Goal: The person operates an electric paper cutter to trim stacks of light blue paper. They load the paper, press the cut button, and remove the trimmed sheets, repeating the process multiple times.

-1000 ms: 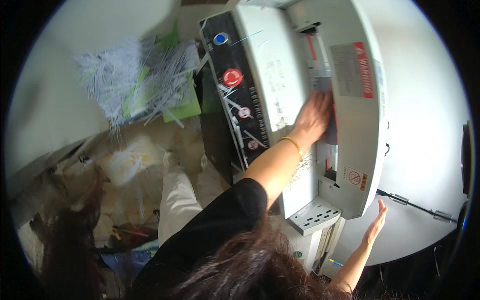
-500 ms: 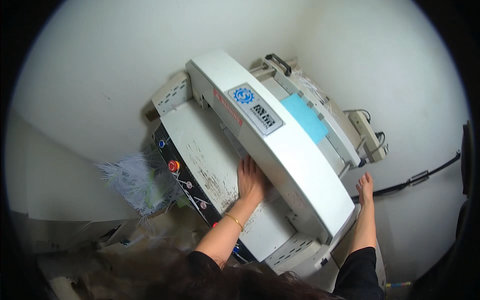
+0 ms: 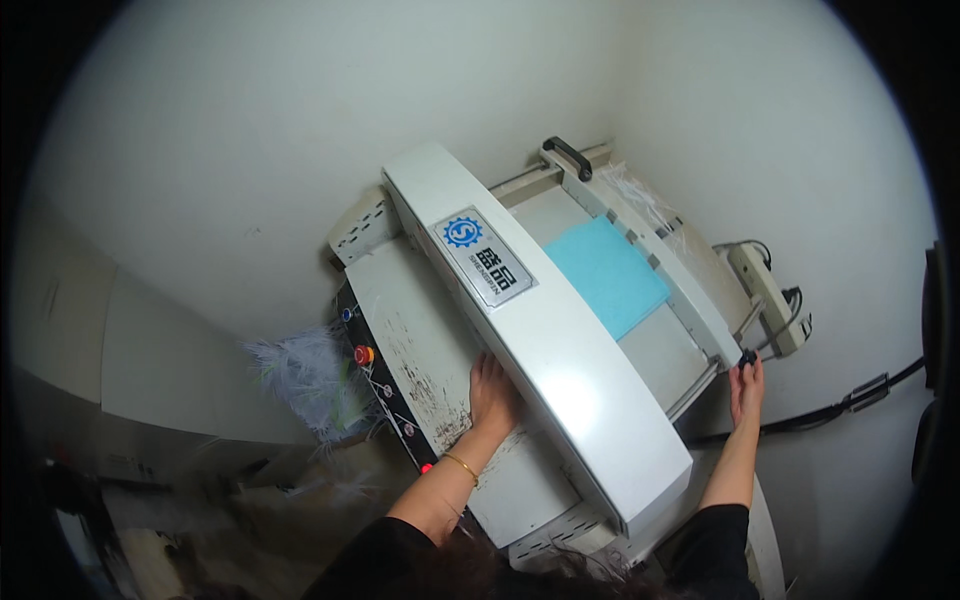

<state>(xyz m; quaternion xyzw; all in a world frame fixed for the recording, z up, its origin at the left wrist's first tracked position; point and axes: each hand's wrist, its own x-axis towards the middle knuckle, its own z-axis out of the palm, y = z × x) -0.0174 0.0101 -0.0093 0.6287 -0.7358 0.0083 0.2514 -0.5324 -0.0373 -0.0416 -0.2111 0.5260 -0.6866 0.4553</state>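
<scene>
Two hands, one cutter point(image 3: 560, 360): the left hand point(image 3: 492, 400) lies on the near bed point(image 3: 400, 320), fingers extended; the right hand point(image 3: 746, 385) grips one knob point(image 3: 747, 357) far right. One beam point(image 3: 600, 405) separates left hand from blue paper point(image 3: 608, 278); one shred heap point(image 3: 310, 385) sits left.

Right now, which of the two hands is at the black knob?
The right hand, beside the white machine at the black knob. The left hand, gold bracelet at its wrist, is over the machine's front table.
</scene>
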